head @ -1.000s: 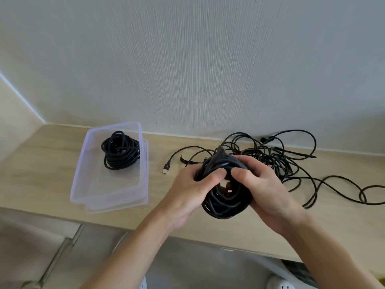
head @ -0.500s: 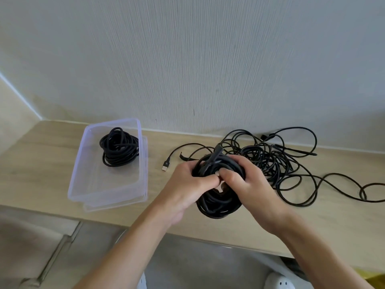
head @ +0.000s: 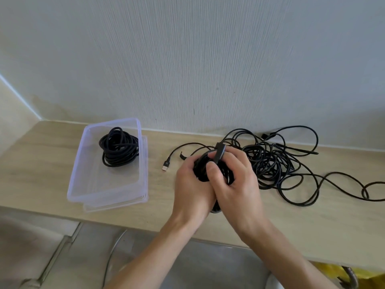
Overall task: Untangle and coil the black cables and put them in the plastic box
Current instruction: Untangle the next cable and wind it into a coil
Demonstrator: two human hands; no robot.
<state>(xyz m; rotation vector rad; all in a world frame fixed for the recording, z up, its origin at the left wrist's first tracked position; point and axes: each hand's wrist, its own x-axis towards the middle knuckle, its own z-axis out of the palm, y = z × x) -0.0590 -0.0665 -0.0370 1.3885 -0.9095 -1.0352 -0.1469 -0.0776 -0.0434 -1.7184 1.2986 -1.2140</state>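
Counter (head: 41,174) carries the plastic box (head: 77,163) at left, finished coil (head: 118,149) inside. Loose tangle (head: 270,163) lies right, by the wall. Mid-counter, left hand (head: 191,190) and right hand (head: 235,184) curl tight round second coil (head: 201,171), right fingers pinching its plug end (head: 219,152). Step: likely securing the end. Next: carry the coil left into the box.

You've drawn your left hand (head: 190,187) and right hand (head: 237,184) together until the heels meet, hiding most of the coil (head: 200,166); your right thumb now crosses its front, just below the plug (head: 220,152).
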